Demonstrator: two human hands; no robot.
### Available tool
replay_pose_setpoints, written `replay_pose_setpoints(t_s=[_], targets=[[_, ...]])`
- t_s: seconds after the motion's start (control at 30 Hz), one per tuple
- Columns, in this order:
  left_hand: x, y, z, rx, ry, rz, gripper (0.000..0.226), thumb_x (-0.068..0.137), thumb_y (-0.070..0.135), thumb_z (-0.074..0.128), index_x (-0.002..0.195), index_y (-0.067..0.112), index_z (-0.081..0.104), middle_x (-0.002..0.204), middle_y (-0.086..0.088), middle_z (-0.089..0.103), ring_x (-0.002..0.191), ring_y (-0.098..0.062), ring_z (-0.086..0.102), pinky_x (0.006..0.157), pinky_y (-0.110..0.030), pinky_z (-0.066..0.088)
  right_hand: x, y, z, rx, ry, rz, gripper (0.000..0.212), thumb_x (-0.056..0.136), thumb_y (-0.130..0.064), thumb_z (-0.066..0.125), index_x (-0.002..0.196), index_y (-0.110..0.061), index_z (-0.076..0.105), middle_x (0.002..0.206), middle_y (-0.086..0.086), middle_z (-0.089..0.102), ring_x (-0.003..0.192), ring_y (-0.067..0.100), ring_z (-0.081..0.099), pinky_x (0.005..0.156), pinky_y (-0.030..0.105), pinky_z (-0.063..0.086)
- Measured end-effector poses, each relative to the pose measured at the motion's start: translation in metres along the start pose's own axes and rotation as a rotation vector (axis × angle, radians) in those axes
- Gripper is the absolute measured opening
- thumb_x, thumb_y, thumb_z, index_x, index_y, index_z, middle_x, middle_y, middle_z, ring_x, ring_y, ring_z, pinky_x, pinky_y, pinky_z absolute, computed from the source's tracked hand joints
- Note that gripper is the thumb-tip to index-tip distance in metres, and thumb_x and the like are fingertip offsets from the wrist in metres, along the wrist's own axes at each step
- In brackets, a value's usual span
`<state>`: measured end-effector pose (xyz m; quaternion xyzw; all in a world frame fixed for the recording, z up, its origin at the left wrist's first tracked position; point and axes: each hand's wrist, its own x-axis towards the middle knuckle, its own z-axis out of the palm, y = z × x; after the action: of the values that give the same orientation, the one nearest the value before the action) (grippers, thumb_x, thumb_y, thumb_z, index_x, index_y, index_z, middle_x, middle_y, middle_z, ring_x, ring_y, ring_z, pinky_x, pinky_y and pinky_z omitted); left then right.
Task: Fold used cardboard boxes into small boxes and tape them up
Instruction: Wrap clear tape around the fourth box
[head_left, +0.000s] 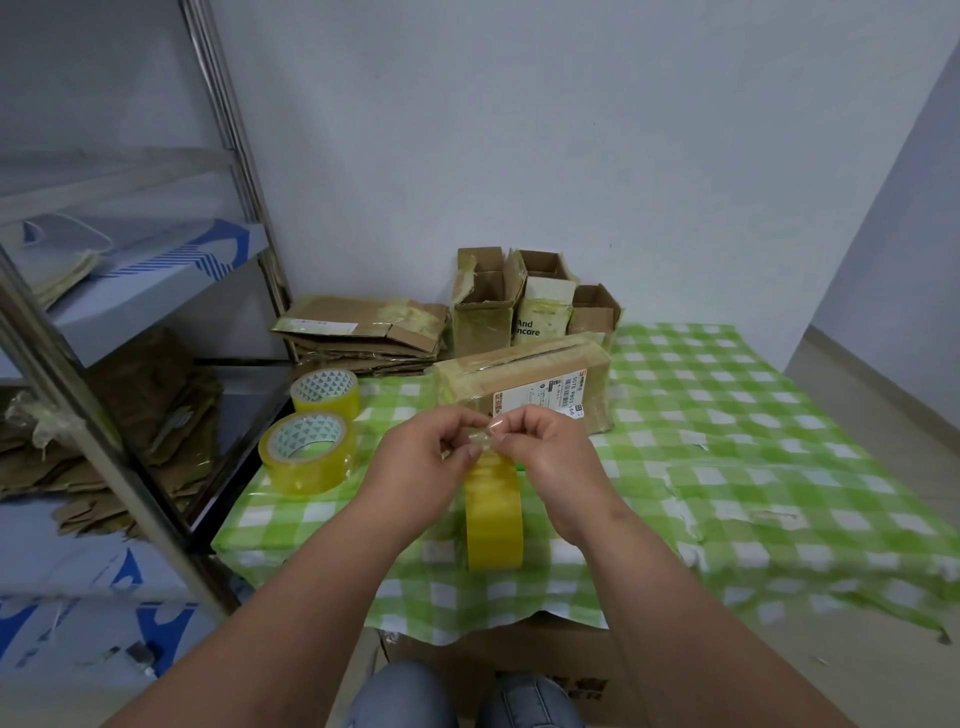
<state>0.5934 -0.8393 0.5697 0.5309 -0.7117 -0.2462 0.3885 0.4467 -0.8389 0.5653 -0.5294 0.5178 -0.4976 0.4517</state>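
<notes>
Denim-clad knees (457, 696) fill the bottom centre of the frame. Higher, a green-checked tabletop (753, 467) spans the middle and right, with a metal shelf rack (156, 364) at left. Flattened cardboard (363, 332) and open small boxes (524, 301) sit at upper centre; a taped box (524, 389) lies just below them. Two tape rolls (311, 447) stand at centre left. Centre frame, the left hand (421, 457) and right hand (545, 447) pinch the loose end of an upright yellow tape roll (493, 514).

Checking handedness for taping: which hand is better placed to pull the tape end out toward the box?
Right, probably. The right hand pinches the tape end nearest the box; the left hand steadies the roll.
</notes>
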Motion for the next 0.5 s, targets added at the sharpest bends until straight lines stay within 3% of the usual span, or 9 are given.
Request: replay_pose_setpoints(t_s=[0.13,0.2,0.27,0.4,0.5], targets=[[0.0011,-0.0002,0.005,0.027,0.037,-0.044,0.022,0.088,0.012,0.07,0.088,0.034,0.071,0.086,0.004,0.066,0.082,-0.011,0.06,0.063,-0.008,0.04,-0.0001,-0.0013,-0.0002,-0.128,0.004,-0.015,0.018,0.085,-0.002,0.067,0.078,-0.018,0.063,0.079,0.0,0.065,0.075,0.012,0.059,0.075,0.031,0.051],[0.0022,0.0001,0.0069,0.059,0.058,-0.06,0.015,0.088,0.013,0.07,0.084,0.028,0.071,0.09,0.006,0.066,0.086,-0.009,0.06,0.065,-0.007,0.038,0.0,-0.001,0.0007,-0.27,0.03,-0.052,0.021,0.085,-0.008,0.068,0.075,-0.025,0.06,0.076,-0.009,0.063,0.074,0.008,0.058,0.079,0.032,0.052],[0.0021,0.0009,0.0068,0.094,0.048,-0.06,0.021,0.089,0.016,0.068,0.079,0.033,0.065,0.089,0.008,0.064,0.082,-0.005,0.056,0.063,-0.008,0.036,0.0005,-0.0026,0.0016,-0.405,0.05,-0.101,0.023,0.084,-0.014,0.067,0.073,-0.031,0.056,0.076,-0.013,0.063,0.079,0.008,0.061,0.088,0.036,0.051],[0.004,0.0027,0.0058,0.215,0.037,-0.041,0.024,0.092,0.019,0.063,0.077,0.036,0.056,0.089,0.011,0.059,0.077,-0.002,0.05,0.059,-0.011,0.031,-0.0006,-0.0065,0.0063,-0.762,0.084,-0.227,0.011,0.089,-0.026,0.061,0.084,-0.031,0.052,0.085,-0.013,0.063,0.095,0.009,0.062,0.102,0.033,0.027],[0.0066,0.0016,0.0061,0.255,0.041,-0.034,0.022,0.093,0.018,0.061,0.079,0.033,0.054,0.088,0.012,0.053,0.076,-0.004,0.048,0.058,-0.011,0.03,-0.0043,-0.0024,0.0083,-0.898,0.184,-0.289,0.01,0.089,-0.031,0.056,0.098,-0.028,0.054,0.1,-0.011,0.061,0.104,0.011,0.056,0.105,0.033,0.021]])
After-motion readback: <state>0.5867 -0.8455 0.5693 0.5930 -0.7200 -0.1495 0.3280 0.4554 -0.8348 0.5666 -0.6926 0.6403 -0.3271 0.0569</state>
